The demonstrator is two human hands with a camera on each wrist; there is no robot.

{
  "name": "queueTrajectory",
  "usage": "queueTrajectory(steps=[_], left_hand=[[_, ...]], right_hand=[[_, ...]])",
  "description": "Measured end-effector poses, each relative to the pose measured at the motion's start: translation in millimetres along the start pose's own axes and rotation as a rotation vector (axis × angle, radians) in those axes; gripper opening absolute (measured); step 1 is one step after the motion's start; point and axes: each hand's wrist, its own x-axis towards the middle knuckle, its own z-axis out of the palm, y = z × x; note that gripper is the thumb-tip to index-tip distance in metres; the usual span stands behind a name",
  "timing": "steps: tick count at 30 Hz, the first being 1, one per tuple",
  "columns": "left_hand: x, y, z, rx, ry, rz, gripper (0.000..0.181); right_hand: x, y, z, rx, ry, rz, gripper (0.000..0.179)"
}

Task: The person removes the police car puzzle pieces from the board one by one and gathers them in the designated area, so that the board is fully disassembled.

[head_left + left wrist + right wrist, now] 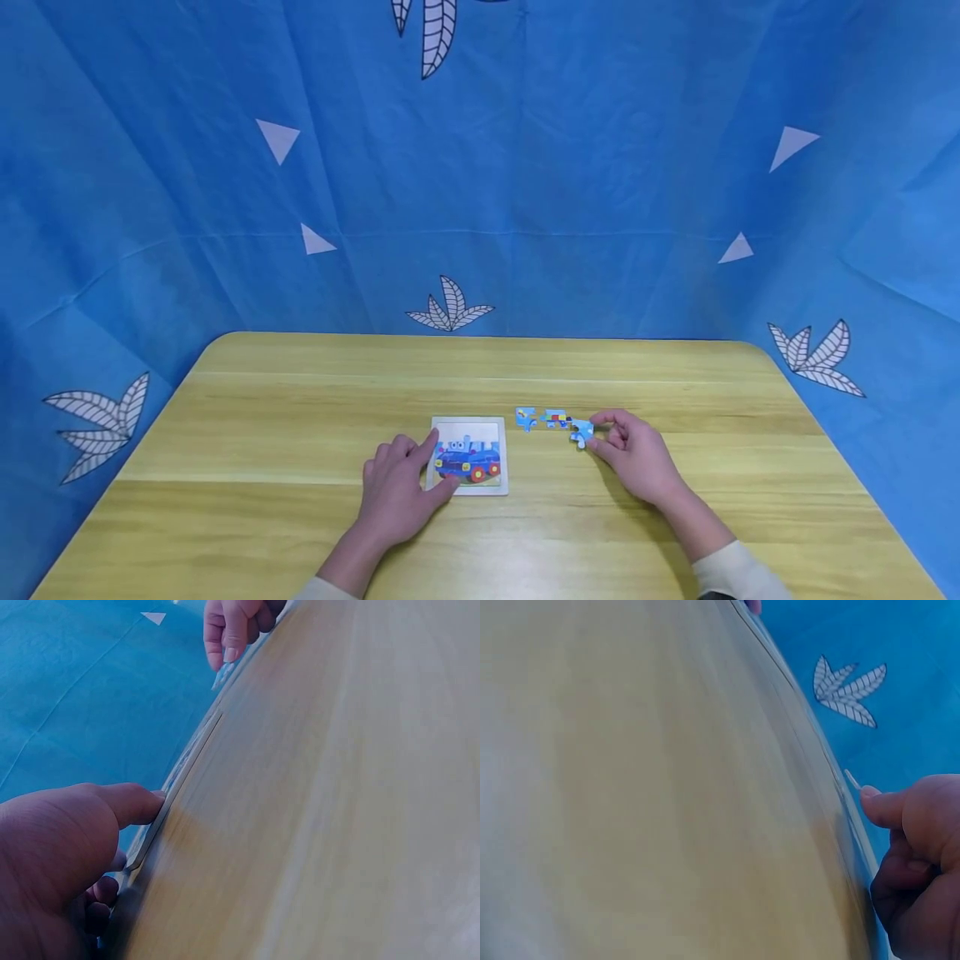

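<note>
1. Left sleeve (324, 590) and right sleeve (738, 571), pale, nearest the camera, each behind its own fingers
2. Desk (570, 533), one, wood-grained, beneath the fingers of both sides
3. Puzzle tray (504, 458), one, pale-rimmed, flat on the desk, at the tips of the left fingers and well left of the right ones
4. Left hand (397, 487): thumb and forefinger spread wide, touching the tray at its left side
5. Train picture (476, 460), blue with red wheels, inside the tray, just right of the left fingers
6. Right hand (637, 462): thumb and forefinger drawn narrow, pinching the held piece (581, 432), blue, by its right edge
7. Middle piece (556, 418), multicoloured, left of the right fingers, just beside the held piece; whether the two touch cannot be told
8. Outer piece (526, 418), blue and yellow, farther left of the right fingers, near the tray
9. Progress, by judgement: lower section, with the train, appears fitted; upper band bare; three pieces outside the tray seemingly left to place
10. Curtain (600, 167), blue, patterned, beyond the fingers
</note>
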Motion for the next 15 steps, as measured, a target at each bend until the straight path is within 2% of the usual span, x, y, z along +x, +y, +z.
queueTrajectory(steps=[15], left_hand=[[0.5,-1.5,0.4,-0.001,-0.006,-0.002,0.074]], right_hand=[[22.9,8.4,-11.6,-0.079,-0.042,-0.013,0.024]])
